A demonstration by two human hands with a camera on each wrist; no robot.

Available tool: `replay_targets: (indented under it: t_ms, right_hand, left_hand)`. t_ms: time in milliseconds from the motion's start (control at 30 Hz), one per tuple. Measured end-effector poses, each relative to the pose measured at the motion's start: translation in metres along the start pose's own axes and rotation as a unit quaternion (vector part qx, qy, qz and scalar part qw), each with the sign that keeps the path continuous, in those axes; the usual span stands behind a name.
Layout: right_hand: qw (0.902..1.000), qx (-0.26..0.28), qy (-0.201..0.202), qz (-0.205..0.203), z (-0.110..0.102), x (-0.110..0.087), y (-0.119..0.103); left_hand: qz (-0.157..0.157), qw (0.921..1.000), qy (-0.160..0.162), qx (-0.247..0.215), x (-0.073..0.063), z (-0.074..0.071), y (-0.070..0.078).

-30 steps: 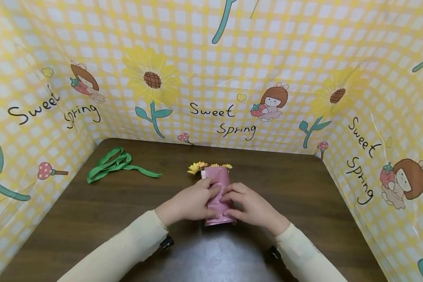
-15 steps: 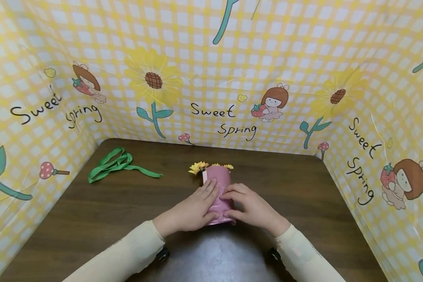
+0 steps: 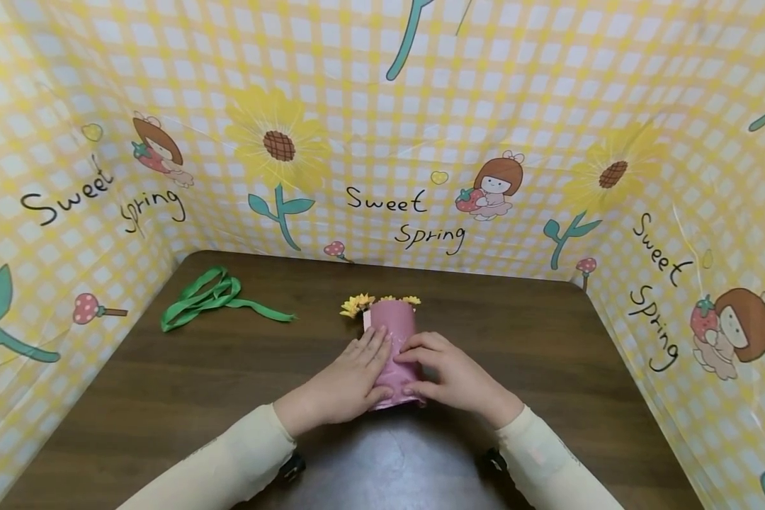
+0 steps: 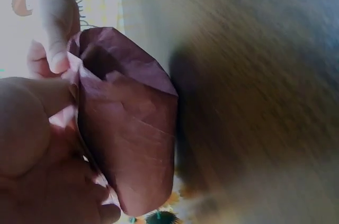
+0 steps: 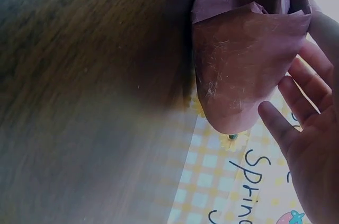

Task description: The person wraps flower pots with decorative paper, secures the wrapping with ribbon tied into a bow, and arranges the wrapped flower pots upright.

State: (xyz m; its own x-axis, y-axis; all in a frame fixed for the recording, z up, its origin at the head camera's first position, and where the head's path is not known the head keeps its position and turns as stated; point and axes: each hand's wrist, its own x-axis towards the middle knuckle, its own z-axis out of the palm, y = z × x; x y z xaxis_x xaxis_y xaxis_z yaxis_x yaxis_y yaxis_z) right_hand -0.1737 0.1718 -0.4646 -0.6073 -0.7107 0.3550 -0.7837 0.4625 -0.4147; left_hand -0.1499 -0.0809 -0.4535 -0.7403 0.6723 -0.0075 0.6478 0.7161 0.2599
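Note:
A roll of pink wrapping paper [image 3: 393, 319] lies on the table, its near end gaping in the left wrist view, where the paper [image 4: 132, 144] looks creased. Yellow artificial flowers [image 3: 357, 304] stick out past its far end; their stems are hidden inside. My left hand [image 3: 341, 382] lies on the paper's left side with its fingers extended along it, thumb near the close end. From the right, my right hand [image 3: 457, 372] touches the paper with loosely bent fingertips and thumb. In the right wrist view its fingers [image 5: 302, 94] are spread against the wrap.
Green ribbon [image 3: 200, 297] lies in loose loops at the table's back left, one tail stretching right. A yellow checked cloth [image 3: 382, 127] with printed sunflowers and lettering walls in the back and both sides of the brown wooden table [image 3: 229, 361].
My left fingers, bent over the paper a second ago, have straightened and now lie flat along its left side. The right hand keeps its place on the wrap.

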Motion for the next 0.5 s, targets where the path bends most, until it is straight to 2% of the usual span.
replay_targets:
  t_ms: [167,367,500]
  right_hand:
    - [1.0000,0.002,0.000,0.002,0.0024,-0.0013,-0.0006]
    - [0.9999,0.014,0.000,0.002,0.0034,-0.0008,0.0006]
    - [0.9999,0.015,-0.001,0.000,0.0028,-0.0007,0.0021]
  left_hand:
    - [-0.007,0.9988,0.043,0.025,-0.0016,-0.0026,0.0034]
    - [-0.002,0.9940,0.100,0.044,0.0014,-0.0039,-0.0001]
    - [-0.006,0.9929,0.107,0.053,0.0026,-0.0042,-0.0003]
